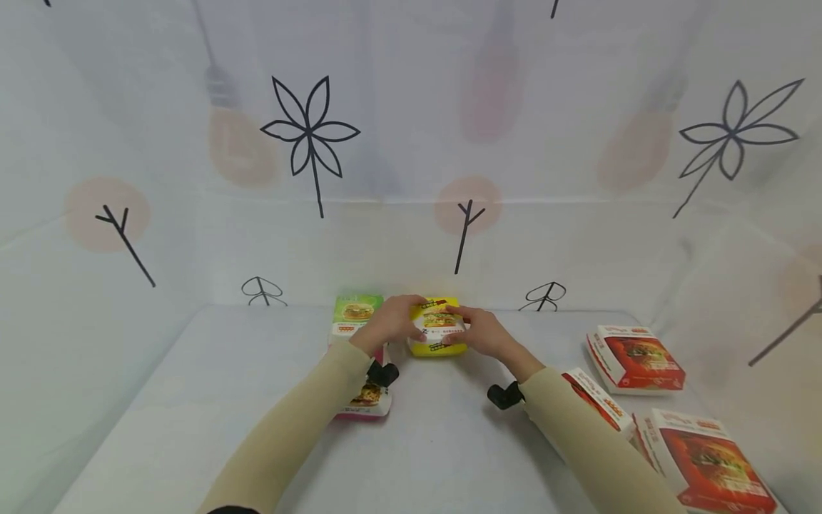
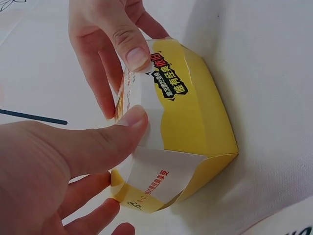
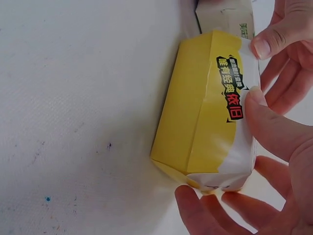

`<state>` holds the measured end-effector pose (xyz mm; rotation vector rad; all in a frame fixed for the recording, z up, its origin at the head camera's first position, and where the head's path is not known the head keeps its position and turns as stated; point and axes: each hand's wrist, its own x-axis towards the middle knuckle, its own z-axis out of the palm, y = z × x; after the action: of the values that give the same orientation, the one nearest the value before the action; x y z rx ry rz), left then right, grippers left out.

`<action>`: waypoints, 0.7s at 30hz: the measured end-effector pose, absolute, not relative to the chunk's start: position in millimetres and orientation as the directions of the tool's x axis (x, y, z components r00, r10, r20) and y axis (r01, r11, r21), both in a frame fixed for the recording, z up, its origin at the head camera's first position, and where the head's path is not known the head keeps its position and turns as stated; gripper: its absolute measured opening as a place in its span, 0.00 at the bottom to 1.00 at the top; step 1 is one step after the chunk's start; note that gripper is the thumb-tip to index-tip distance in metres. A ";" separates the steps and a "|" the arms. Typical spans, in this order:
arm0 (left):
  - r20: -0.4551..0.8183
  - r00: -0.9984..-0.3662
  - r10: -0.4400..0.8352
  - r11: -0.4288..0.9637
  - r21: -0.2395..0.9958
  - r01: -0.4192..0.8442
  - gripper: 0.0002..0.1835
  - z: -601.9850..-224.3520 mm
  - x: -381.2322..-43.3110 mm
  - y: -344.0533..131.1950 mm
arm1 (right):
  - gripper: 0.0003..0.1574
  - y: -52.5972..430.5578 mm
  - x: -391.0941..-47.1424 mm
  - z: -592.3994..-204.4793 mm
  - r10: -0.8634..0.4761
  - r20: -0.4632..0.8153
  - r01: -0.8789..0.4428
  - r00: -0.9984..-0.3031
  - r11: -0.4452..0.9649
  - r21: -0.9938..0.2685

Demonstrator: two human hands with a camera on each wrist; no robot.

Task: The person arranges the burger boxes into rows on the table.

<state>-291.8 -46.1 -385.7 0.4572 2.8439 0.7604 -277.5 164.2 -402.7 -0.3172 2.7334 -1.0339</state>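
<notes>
A yellow and white burger box (image 1: 439,323) sits at the back of the white table, with a burger picture on its lid. My left hand (image 1: 389,321) grips its left end, the thumb on the lid's front edge. From the other end my right hand (image 1: 486,333) holds it, fingers wrapped over the corner. In the left wrist view, both thumbs press the box's (image 2: 195,107) upper edge. The right wrist view shows its yellow front side (image 3: 188,107) low over the table, with a pale box (image 3: 225,17) just beyond.
Left of the yellow box stands a green burger box (image 1: 357,310). A pink-edged box (image 1: 367,401) lies nearer, partly hidden by my left arm. On the right are red burger boxes (image 1: 642,357), (image 1: 713,464), and another red box (image 1: 600,400) partly behind my right sleeve. Patterned white cloth (image 1: 411,243) walls the back and sides.
</notes>
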 end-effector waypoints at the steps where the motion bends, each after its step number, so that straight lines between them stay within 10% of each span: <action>1: -0.078 -0.940 0.333 0.823 0.510 0.249 0.40 -385.2 -291.6 -46.1 | 0.47 164.5 -278.0 -403.0 -0.270 -0.113 -0.127 -0.956 0.730 -0.671; 21: -0.099 -0.942 0.319 0.840 0.489 0.233 0.40 -382.2 -289.6 -43.4 | 0.42 181.2 -273.8 -394.3 -0.306 -0.097 -0.189 -0.947 0.775 -0.603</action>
<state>-289.6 -43.4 -382.2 0.4306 2.8427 0.7220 -273.8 181.2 -394.3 -0.3917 2.7790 -0.9137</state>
